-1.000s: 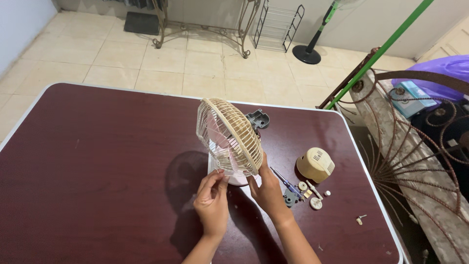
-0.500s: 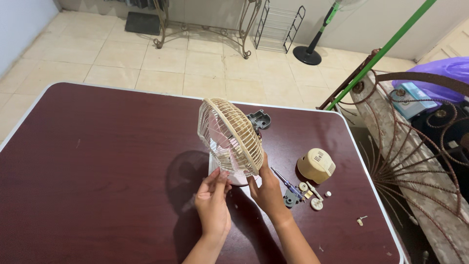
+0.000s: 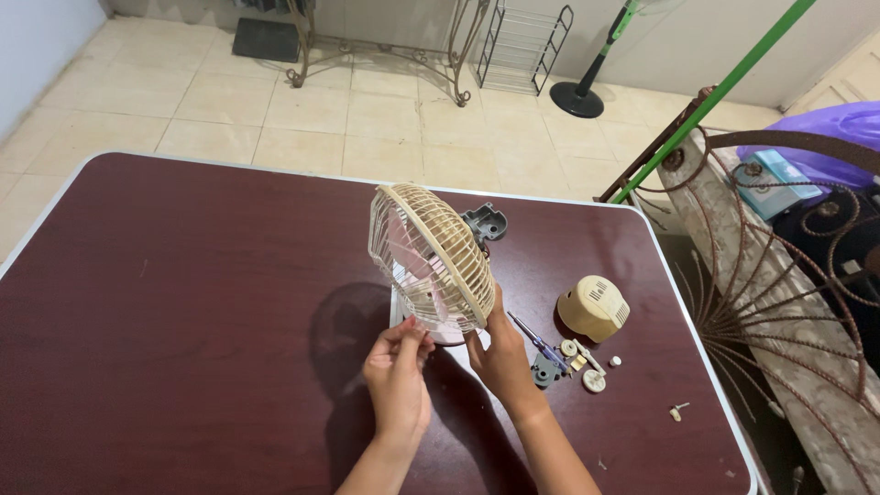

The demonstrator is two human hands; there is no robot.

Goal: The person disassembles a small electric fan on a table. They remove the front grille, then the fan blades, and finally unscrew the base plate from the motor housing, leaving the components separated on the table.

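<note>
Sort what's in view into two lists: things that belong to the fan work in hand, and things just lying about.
In the work:
- small beige fan, held at the bottom of its cage by left hand and right hand
- beige motor cover
- blue-handled screwdriver
- loose small parts

Lying about:
- green pole
- wire rack
- standing fan base
- purple bag

One cream plastic caged desk fan (image 3: 429, 257), one dark red table (image 3: 183, 302), one beige domed motor cover (image 3: 593, 308), one blue-handled screwdriver (image 3: 536, 344), two bare hands: left (image 3: 397, 371), right (image 3: 500, 353).
</note>
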